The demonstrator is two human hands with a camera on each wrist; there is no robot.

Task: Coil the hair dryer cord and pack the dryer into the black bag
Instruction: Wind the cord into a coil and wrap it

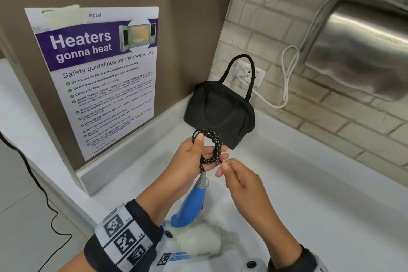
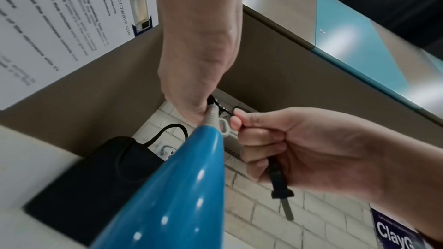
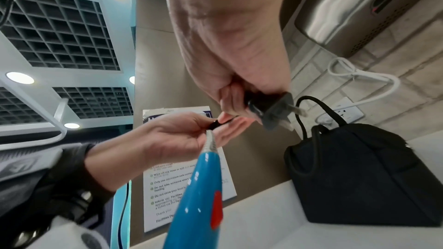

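From the head view I see my left hand (image 1: 194, 152) gripping the coiled black cord (image 1: 208, 147), thumb pressed on the loops, while my right hand (image 1: 237, 180) pinches the cord's tail just beside the coil; the blue hair dryer (image 1: 191, 203) hangs below that grip, the black bag (image 1: 220, 112) stands beyond it on the white counter (image 1: 309, 194). On the left wrist view, the plug (image 2: 281, 186) pokes out beneath my right fist. On the right wrist view, the dryer handle dangles from my left hand's hold, the bag off to the right
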